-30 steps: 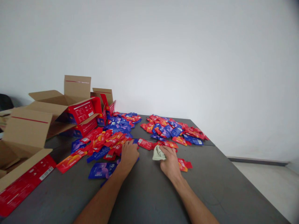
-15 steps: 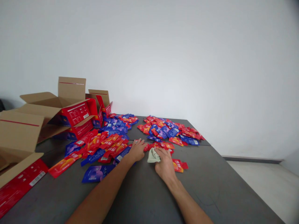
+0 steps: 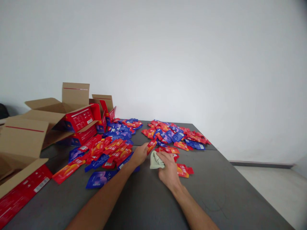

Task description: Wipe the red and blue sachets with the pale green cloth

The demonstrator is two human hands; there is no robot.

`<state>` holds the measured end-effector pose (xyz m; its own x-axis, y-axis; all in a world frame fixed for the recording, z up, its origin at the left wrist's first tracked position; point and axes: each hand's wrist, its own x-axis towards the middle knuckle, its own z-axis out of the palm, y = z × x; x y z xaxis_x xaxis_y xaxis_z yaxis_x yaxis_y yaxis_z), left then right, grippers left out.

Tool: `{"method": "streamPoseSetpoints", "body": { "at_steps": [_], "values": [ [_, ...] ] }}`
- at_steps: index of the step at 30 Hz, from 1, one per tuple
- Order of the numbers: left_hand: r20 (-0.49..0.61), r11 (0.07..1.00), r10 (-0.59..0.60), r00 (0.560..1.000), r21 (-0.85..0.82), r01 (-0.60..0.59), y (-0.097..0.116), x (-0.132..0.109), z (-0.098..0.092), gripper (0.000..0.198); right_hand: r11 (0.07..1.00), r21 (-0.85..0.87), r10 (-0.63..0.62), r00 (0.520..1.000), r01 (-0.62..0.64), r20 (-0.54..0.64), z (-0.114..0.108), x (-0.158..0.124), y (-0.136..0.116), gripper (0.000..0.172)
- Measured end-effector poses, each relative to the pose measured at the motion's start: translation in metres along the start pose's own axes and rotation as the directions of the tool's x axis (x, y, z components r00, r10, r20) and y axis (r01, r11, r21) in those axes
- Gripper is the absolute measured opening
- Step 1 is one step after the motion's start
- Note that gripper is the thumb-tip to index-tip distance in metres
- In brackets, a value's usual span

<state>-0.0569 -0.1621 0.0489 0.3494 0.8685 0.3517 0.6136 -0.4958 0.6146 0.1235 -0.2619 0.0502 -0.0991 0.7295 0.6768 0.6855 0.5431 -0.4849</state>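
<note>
Left hand (image 3: 139, 155): pinching red sachet (image 3: 151, 146) (by one end; a slack hold could drop it). Right hand (image 3: 169, 169): gripping pale cloth (image 3: 155, 161).

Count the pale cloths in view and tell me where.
1: the pale cloth in the grip of the right hand, over the dark table. No other shows, though pouches or boxes could hide one.

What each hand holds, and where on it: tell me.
Left hand: a red packet, by its left edge. Right hand: a folded pale cloth, by its right side.
</note>
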Motion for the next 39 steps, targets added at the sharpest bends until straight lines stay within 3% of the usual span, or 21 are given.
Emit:
{"method": "streamPoseSetpoints", "body": {
  "at_steps": [3, 8, 10, 12, 14, 16, 17, 21, 26, 30, 34, 39],
  "values": [
    [-0.098, 0.963, -0.04, 0.994, -0.271, 0.012, 0.008, -0.005, -0.007, 0.037, 0.997, 0.055, -0.046, 0.999, 0.044, 0.022, 0.001, -0.001, -0.006, 0.069],
    [-0.164, 0.867, -0.19, 0.968, -0.491, 0.087, 0.019, -0.018, -0.012, 0.03, 0.993, 0.089, -0.078, 0.997, 0.076, 0.024, 0.005, -0.003, -0.007, 0.07],
    [-0.154, 0.779, -0.258, 0.954, -0.617, 0.111, 0.025, -0.026, -0.009, 0.027, 0.992, 0.091, -0.089, 0.996, 0.086, 0.03, 0.006, -0.005, -0.007, 0.072],
    [-0.066, 0.594, -0.291, 0.954, -0.795, 0.126, 0.032, -0.035, -0.005, 0.026, 0.991, 0.088, -0.105, 0.993, 0.101, 0.053, 0.006, -0.006, -0.01, 0.075],
    [0.06, 0.334, -0.267, 0.962, -0.93, 0.151, 0.038, -0.044, -0.003, 0.03, 0.99, 0.079, -0.122, 0.989, 0.116, 0.081, 0.007, -0.007, -0.014, 0.077],
    [0.173, 0.14, -0.214, 0.961, -0.969, 0.205, 0.041, -0.05, -0.004, 0.037, 0.991, 0.063, -0.127, 0.987, 0.121, 0.095, 0.008, -0.008, -0.016, 0.078],
    [0.216, 0.088, -0.187, 0.958, -0.968, 0.235, 0.041, -0.053, -0.006, 0.04, 0.992, 0.054, -0.122, 0.988, 0.117, 0.095, 0.009, -0.008, -0.016, 0.078],
    [0.31, 0.066, -0.112, 0.944, -0.946, 0.318, 0.04, -0.059, -0.008, 0.043, 0.997, -0.012, -0.08, 0.997, 0.081, 0.008, 0.007, -0.004, -0.006, 0.074],
    [0.338, 0.058, -0.064, 0.939, -0.938, 0.342, 0.047, -0.059, -0.003, 0.042, 0.996, -0.084, -0.051, 0.994, 0.044, -0.095, 0.0, 0.0, 0.005, 0.074],
    [0.366, -0.024, -0.103, 0.925, -0.931, 0.365, 0.048, -0.056, -0.008, 0.042, 0.991, -0.063, -0.11, 0.992, 0.114, 0.059, 0.005, -0.002, -0.011, 0.076],
    [0.375, -0.114, -0.165, 0.912, -0.926, 0.36, 0.035, -0.055, -0.013, 0.047, 0.985, -0.005, -0.167, 0.949, 0.175, 0.267, 0.014, -0.005, -0.034, 0.081],
    [0.34, -0.098, -0.199, 0.919, -0.94, 0.326, 0.032, -0.053, -0.012, 0.046, 0.983, 0.058, -0.186, 0.927, 0.176, 0.326, 0.016, -0.006, -0.04, 0.082]
  ]
}}
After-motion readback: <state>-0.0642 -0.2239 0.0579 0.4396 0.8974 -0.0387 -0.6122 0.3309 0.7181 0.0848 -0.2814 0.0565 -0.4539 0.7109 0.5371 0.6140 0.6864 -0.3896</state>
